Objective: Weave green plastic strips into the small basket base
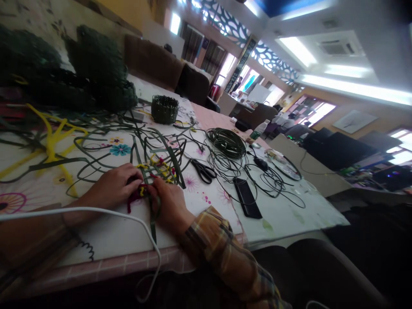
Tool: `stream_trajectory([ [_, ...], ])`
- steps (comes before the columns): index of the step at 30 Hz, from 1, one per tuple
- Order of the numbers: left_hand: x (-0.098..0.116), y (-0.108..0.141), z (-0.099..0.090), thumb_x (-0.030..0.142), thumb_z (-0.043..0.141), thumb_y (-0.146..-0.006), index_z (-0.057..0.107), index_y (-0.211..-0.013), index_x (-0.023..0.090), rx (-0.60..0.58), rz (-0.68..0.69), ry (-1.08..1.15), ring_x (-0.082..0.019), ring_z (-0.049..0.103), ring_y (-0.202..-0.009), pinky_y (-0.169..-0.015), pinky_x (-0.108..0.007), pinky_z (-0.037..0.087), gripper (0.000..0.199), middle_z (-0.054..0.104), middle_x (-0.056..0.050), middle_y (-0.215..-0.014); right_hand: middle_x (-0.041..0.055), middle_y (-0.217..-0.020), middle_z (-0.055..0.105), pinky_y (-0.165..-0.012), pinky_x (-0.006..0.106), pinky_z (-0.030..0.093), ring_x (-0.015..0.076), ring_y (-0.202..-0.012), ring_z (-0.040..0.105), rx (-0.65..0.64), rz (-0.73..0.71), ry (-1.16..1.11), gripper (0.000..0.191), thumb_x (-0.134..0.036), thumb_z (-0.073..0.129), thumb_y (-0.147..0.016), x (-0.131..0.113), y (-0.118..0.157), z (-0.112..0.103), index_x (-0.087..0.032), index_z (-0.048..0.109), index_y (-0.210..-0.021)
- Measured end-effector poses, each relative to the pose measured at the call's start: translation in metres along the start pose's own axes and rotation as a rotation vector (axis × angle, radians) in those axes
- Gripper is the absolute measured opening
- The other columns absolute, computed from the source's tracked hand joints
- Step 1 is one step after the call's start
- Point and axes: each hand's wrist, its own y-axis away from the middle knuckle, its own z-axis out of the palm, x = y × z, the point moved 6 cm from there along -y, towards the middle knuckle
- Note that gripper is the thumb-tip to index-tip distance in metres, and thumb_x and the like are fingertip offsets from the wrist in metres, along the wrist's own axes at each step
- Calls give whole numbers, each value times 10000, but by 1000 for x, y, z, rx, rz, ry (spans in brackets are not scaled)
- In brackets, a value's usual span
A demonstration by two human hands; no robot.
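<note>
My left hand [124, 184] is closed at the near edge of a woven piece [161, 168] of dark green strips with yellow and red strands, gripping its edge. Opposite it, my right hand [165, 199] pinches the same piece near a dark red strand. Long green strips spread from the weave over the table, and one hangs down beside my right hand toward the front edge. The fingertips of both hands are partly hidden by the strips. Black-handled scissors [204, 171] lie to the right of the weave.
A green woven basket [165, 109] stands behind. Yellow strips [51, 139] lie left. Coiled green strips [227, 143], a black phone-like slab [247, 198] and a bottle [259, 129] are on the right. A white cable [106, 210] crosses over my left forearm.
</note>
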Motion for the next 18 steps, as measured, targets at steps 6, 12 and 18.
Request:
stream_trajectory([
  [6,-1,-1,4,526,544,-840,745,-855,230,-41,37,29,-290,674,-888,-864,-386,542,358,681,-101,-922,56,-771,719,-615,319,246,190,-654,592,2,31,61,369,-435,471,-1102,-3,5,-6,-232,687,-881],
  [12,-3,-2,5,514,545,-816,735,-786,233,-44,-47,93,-277,684,-842,-782,-372,525,340,716,-88,-869,56,-748,682,-630,312,299,190,-674,572,59,35,8,308,-416,569,-1054,0,8,-12,-237,736,-867],
  [18,-12,0,6,528,554,-830,679,-865,232,-77,-244,317,-273,727,-765,-712,-358,547,323,760,-54,-790,6,-724,605,-646,265,379,134,-694,529,145,124,-607,399,-409,532,-1035,20,-10,-2,-193,653,-721],
])
